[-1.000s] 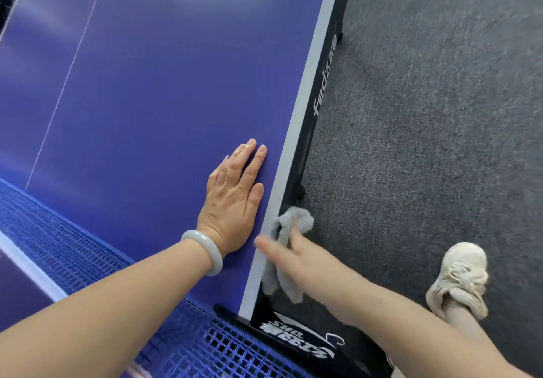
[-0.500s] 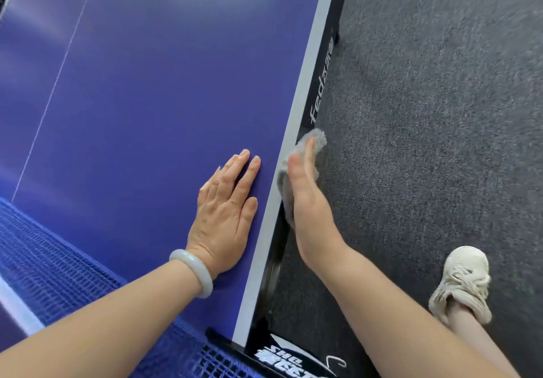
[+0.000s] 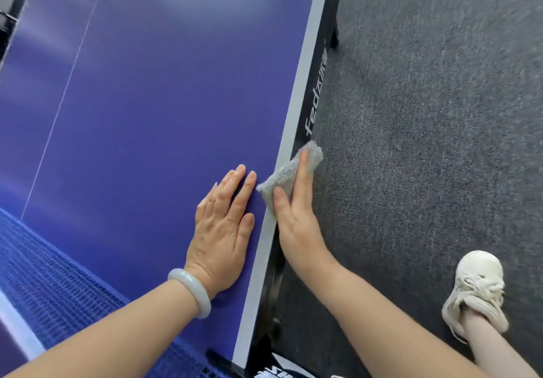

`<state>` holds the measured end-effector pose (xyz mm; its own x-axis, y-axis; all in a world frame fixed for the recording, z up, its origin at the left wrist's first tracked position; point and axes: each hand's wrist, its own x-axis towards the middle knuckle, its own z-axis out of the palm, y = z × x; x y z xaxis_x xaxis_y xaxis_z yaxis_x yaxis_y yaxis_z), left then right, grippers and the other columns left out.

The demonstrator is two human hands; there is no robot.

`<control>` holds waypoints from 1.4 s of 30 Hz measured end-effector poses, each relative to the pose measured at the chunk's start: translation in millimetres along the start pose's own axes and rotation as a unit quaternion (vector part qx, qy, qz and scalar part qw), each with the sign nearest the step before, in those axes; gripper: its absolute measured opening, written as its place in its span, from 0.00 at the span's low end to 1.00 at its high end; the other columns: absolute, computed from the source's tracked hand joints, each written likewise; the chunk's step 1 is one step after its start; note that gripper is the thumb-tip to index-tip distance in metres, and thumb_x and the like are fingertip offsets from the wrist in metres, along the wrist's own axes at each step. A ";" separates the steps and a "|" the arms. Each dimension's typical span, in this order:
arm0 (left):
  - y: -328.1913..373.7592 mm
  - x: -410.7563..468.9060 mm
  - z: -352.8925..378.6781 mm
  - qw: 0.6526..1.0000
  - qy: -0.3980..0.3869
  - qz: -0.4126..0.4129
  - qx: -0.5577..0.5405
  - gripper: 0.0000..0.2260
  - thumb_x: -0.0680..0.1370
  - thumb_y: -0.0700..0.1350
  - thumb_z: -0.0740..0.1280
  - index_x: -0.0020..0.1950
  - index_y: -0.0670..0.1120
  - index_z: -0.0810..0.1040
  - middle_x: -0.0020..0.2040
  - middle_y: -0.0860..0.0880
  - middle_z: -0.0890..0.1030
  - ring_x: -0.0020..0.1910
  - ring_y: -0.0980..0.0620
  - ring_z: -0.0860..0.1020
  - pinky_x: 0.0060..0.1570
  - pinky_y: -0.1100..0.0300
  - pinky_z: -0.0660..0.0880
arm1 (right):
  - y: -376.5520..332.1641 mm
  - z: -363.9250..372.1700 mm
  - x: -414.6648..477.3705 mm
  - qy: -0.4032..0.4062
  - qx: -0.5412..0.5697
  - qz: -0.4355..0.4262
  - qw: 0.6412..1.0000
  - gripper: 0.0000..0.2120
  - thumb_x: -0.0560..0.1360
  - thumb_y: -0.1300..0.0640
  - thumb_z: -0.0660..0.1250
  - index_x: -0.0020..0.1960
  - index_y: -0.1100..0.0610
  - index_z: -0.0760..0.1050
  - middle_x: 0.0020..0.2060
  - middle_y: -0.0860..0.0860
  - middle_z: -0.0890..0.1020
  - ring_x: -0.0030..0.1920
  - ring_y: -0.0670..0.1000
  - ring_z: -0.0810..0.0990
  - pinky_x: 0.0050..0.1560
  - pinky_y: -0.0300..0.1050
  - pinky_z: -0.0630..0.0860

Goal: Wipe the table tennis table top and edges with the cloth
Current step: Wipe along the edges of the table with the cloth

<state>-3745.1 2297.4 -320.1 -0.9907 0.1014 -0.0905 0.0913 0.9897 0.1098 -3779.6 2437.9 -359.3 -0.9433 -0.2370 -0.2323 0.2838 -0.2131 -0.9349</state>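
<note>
Looked down on a glossy blue table tennis desk filling the left, with a white band along its near side and a black side edge with pale lettering below that. Saw dark grey carpet floor to the right and a blue mesh net at lower left. Found the left hand flat on the blue top near the band, palm down, fingers straight, grip slack and holding nothing. Found the right hand just beside it at the desk's edge. Noted a cream laced shoe on the carpet at lower right. Made out a grey fluffy cloth draped over the band and black edge, with the right grip closed on it, thumb on top, fingers along the side. Spotted a pale round bangle on the left wrist.
</note>
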 end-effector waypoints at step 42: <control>3.0 178.8 -12.4 0.999 0.044 -0.025 -0.014 0.25 0.81 0.48 0.50 0.79 0.49 0.61 0.79 0.52 0.59 0.79 0.54 0.56 0.76 0.56 0.52 | -16.6 -3.3 61.5 0.063 -0.020 0.065 0.996 0.43 0.77 0.30 0.54 0.78 0.44 0.30 0.80 0.47 0.39 0.77 0.37 0.36 0.76 0.37 0.41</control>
<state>-3923.2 2317.3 -323.7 -0.9991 0.0413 -0.0093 0.0396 0.9900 0.1357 -3842.9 2430.1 -358.9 -0.9141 -0.1387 -0.3811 0.3998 -0.1506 -0.9041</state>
